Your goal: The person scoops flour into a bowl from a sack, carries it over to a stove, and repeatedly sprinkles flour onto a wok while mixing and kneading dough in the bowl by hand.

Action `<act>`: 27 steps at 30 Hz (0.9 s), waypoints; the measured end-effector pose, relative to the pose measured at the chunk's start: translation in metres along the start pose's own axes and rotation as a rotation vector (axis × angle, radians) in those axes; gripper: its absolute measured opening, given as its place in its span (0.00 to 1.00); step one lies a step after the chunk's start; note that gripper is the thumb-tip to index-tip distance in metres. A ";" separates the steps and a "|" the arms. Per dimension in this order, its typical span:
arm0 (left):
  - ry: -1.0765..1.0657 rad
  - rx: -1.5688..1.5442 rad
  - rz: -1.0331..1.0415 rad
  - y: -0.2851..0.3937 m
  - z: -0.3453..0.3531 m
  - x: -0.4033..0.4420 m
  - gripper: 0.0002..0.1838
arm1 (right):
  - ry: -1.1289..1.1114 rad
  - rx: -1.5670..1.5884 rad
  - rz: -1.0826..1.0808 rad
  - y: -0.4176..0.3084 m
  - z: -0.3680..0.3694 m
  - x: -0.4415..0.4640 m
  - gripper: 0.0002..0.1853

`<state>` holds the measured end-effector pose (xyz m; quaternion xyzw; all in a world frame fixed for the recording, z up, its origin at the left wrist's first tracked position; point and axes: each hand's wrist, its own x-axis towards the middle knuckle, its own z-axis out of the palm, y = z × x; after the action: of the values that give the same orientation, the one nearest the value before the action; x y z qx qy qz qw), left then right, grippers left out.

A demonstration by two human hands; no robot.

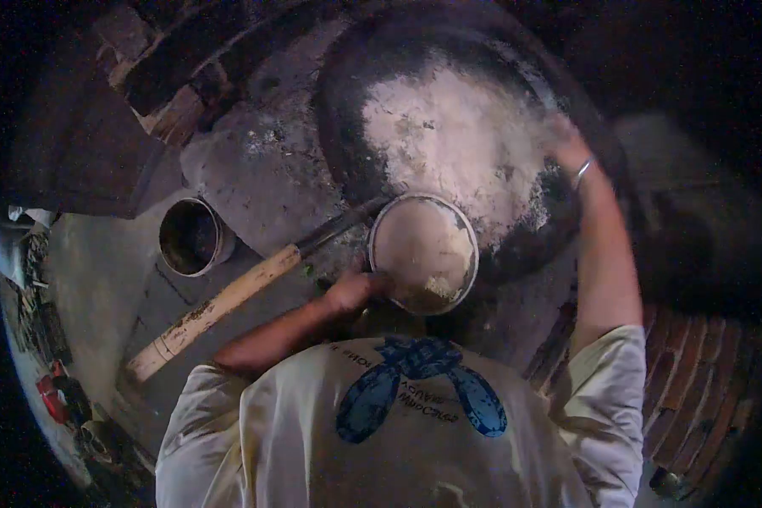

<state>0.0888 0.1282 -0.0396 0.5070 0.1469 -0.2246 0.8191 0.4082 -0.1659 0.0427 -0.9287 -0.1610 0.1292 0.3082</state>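
1. Steadying the pale-rimmed bucket [475, 245] looks like the left hand's [354, 295] part; fingers clamped on its near-left rim.
2. Right hand [565, 140], bracelet [583, 172] on wrist, reaches to the far-right edge of the pale crumbly layer [449, 127] in the big round pan [339, 127]. Blurred; can't tell if fingers are apart or together.
3. Step in hand, probably: hand-working that layer. Next move likely calls for a firm left grip, bucket kept level.
4. Bucket: between torso and pan, overlapping the pan's near edge in view; tan inside, lighter patch lower right, depth unclear.
5. Wooden-handled tool [229, 296] lies left, tip end near bucket.
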 end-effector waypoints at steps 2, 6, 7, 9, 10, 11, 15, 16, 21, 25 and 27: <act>-0.047 0.343 0.193 -0.014 -0.005 -0.004 0.16 | -0.105 0.022 0.154 -0.056 0.056 -0.066 0.22; -0.049 0.096 -0.072 -0.014 0.005 0.007 0.18 | -0.524 0.100 -0.006 -0.111 0.130 -0.167 0.29; -0.080 -0.095 -0.220 -0.028 0.006 0.020 0.15 | -0.466 0.064 -0.111 -0.087 0.149 -0.177 0.34; -0.111 -0.284 -0.370 -0.023 0.022 0.020 0.13 | -0.506 0.149 -0.087 -0.058 0.165 -0.179 0.38; -0.109 -0.379 -0.378 0.000 0.038 0.004 0.13 | -0.501 0.152 -0.088 -0.066 0.158 -0.183 0.38; -0.106 -0.475 -0.385 0.012 0.049 -0.005 0.12 | -0.588 0.005 -0.034 -0.083 0.148 -0.189 0.39; -0.150 -0.476 -0.463 0.001 0.057 -0.011 0.11 | -0.535 -0.096 -0.219 -0.089 0.152 -0.208 0.37; -0.119 -0.451 -0.477 -0.004 0.058 -0.008 0.11 | -0.466 -0.075 -0.338 -0.089 0.155 -0.213 0.36; -0.056 -0.422 -0.407 -0.027 0.043 -0.006 0.11 | -0.413 -0.016 -0.076 -0.099 0.165 -0.219 0.26; -0.050 -0.074 -0.353 -0.026 0.034 -0.025 0.13 | -0.179 0.662 0.251 -0.080 0.175 -0.208 0.16; -0.056 -0.075 -0.373 -0.029 0.021 -0.031 0.15 | -0.184 0.618 0.281 -0.078 0.175 -0.201 0.15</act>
<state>0.0473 0.1052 -0.0380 0.4336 0.2236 -0.3809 0.7854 0.1483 -0.0900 -0.0171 -0.7891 -0.0120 0.2962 0.5380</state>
